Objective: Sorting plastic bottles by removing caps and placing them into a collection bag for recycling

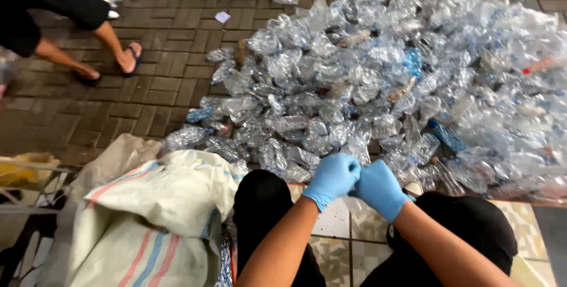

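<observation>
Brick paving (159, 86) fills the ground, and on it lies a big heap of crushed clear plastic bottles (390, 68), reaching almost to the person's knees. Both hands wear blue gloves and meet in front of the heap's near edge. The left hand (332, 178) is closed into a loose fist, and the right hand (379, 189) presses against it with fingers curled. Something small may be held between them, perhaps a cap or a glove edge, but I cannot tell from this view; no bottle is clearly in either hand. To the left, just beside the knee, stands a white woven sack (159, 216) with red and blue stripes, its mouth folded. Another person's legs in sandals (109, 56) stand far left. My judgement: the hands are between two bottles now, and the next reach needs a firm grasp on one bottle at the near edge.
</observation>
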